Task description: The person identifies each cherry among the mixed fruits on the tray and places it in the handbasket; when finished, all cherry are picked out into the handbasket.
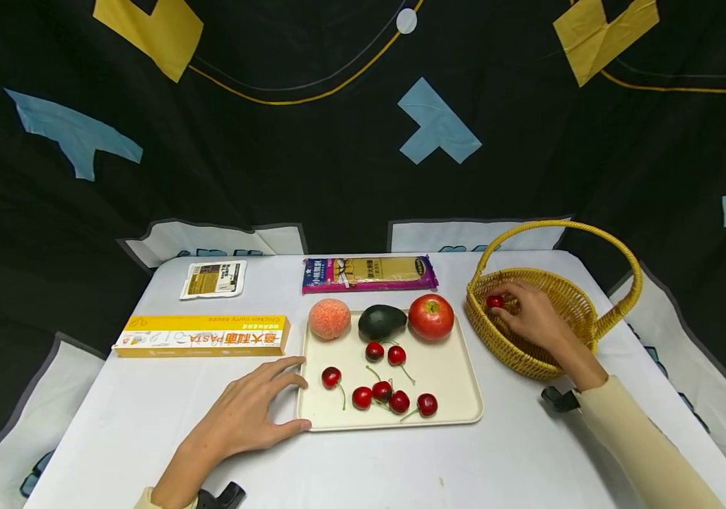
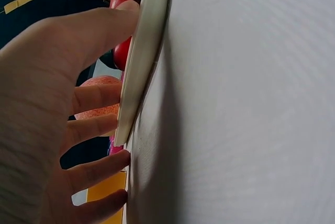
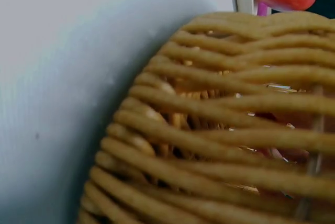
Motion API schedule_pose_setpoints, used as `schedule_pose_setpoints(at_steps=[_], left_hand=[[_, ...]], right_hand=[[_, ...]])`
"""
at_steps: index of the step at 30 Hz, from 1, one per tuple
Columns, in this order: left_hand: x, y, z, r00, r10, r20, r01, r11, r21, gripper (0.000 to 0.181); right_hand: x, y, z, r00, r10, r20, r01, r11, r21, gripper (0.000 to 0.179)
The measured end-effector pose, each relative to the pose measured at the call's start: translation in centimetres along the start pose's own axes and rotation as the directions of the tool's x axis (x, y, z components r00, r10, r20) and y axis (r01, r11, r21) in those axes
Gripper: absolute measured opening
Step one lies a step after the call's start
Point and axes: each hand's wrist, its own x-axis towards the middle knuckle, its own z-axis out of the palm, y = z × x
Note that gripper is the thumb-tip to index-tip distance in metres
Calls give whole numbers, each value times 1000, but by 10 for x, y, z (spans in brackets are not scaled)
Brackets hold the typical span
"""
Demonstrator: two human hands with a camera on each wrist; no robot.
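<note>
Inside the woven basket (image 1: 488,339), my right hand (image 1: 536,317) pinches a red cherry (image 1: 495,302) between thumb and fingers, near the left wall. The basket's weave (image 3: 220,90) fills much of the right wrist view and hides the hand there. My left hand (image 1: 244,406) rests against the left edge of a cream tray (image 1: 454,385), fingers spread and thumb (image 2: 112,25) touching its rim. Several cherries (image 1: 399,402) lie loose on the tray, some with stems. Along its back sit a rough pinkish-orange fruit (image 1: 329,319), a dark green avocado (image 1: 380,322) and a red apple (image 1: 430,317).
Behind the tray lies a purple-edged pasta packet (image 1: 369,273). A yellow and white pasta box (image 1: 203,336) is left of the tray, with a small white packet (image 1: 213,280) beyond it. The basket's tall handle (image 1: 623,261) arches above its opening. White cloth (image 1: 394,474) covers the table.
</note>
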Motion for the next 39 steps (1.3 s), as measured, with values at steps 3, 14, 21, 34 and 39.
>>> schedule_pose_setpoints(at_steps=[3,14,21,34,39], left_hand=[[0,0,1,1000,0,-2,0,1000,-3,49],[0,-1,1,1000,3,-8,-3,1000,-7,48],[1,0,1,1000,-5,0,5,1000,-6,48],[0,0,2,1000,-6,1,6,1000,-3,49],[0,0,1,1000,-12,5,12,1000,-4,49]], right_hand=[[1,4,1,1000,14,22,-13,1000,-12,30],[3,12,3,997,-25,74,27,999,-28,32],[5,12,2,996,-9,93,13,999,-44,34],[-1,7,-2,998,-16,57,20,998,-64,34],[-8,0,-5,998,-55,2,55,997,-54,35]])
